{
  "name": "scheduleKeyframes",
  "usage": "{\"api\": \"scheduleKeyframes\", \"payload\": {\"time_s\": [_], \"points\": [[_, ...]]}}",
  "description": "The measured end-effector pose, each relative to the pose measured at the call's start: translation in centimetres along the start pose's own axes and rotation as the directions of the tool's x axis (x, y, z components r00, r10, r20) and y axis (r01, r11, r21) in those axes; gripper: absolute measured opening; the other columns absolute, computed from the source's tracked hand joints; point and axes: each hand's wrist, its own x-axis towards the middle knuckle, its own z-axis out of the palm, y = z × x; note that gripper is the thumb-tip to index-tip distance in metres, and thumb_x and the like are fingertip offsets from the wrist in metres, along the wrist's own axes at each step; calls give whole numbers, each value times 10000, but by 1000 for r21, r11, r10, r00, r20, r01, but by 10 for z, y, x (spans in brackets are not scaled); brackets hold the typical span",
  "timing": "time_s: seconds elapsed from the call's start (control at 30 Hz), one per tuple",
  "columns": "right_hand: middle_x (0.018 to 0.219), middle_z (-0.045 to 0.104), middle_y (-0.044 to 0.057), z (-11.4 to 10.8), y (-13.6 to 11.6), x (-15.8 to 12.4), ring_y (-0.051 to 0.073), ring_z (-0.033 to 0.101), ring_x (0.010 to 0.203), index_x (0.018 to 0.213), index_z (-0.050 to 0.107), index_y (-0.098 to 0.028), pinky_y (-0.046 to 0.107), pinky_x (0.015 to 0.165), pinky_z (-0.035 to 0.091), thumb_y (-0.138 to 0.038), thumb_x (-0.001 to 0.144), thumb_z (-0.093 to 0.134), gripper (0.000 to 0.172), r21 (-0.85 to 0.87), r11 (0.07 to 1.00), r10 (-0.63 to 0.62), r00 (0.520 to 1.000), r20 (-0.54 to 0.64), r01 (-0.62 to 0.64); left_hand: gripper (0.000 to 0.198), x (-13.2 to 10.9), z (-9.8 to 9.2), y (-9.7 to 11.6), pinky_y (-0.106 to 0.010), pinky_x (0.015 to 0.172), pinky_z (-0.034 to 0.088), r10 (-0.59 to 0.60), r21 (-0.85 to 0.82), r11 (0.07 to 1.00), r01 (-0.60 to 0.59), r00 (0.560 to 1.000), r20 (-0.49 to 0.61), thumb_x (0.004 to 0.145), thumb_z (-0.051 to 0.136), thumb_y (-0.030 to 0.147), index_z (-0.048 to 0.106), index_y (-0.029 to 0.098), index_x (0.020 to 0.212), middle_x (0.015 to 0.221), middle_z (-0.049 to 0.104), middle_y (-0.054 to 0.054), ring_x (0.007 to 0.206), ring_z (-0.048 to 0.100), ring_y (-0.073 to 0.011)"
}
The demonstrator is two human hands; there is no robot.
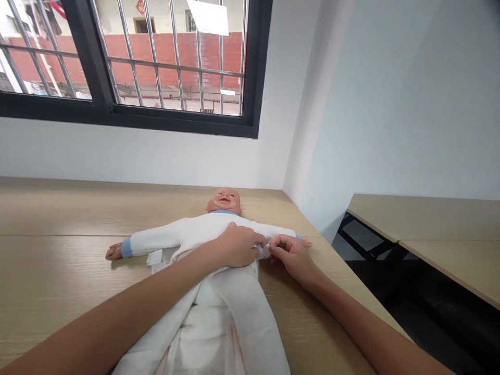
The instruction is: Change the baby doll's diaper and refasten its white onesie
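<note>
A baby doll point(224, 200) lies on its back on the wooden table point(58, 250), arms spread, dressed in a white garment point(230, 307) with blue cuffs. My left hand point(236, 245) rests closed on the doll's side, gripping the white cloth at the waist. My right hand point(291, 252) lies just to the right of it, fingers pinched on a small white tab point(266, 250) of the garment under the doll's arm. A matching white tab point(154, 257) hangs loose on the doll's other side.
The table runs into a corner with white walls; a barred window point(156, 62) is above it. A dark gap point(390, 281) separates this table from another wooden table point(437, 224) at the right.
</note>
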Motion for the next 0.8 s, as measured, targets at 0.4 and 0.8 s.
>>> {"api": "scheduleKeyframes", "payload": {"time_s": [0.4,0.8], "points": [[699,585,14,-4,4,-3,142,573,680,728,517,-143,270,665,484,-380,766,669,284,140,982,129,991,-31,-123,147,-1,3,2,-285,658,269,-78,-20,997,76,986,-145,742,488,154,604,199,663,628,611,37,554,386,-119],[563,533,-23,-8,-6,-4,91,503,511,666,495,-149,184,475,372,-259,735,595,164,-59,976,209,978,-23,-210,148,-3,4,2,-259,585,267,-99,-98,992,80,973,-210,743,508,143,635,200,693,681,630,25,584,471,-131]]}}
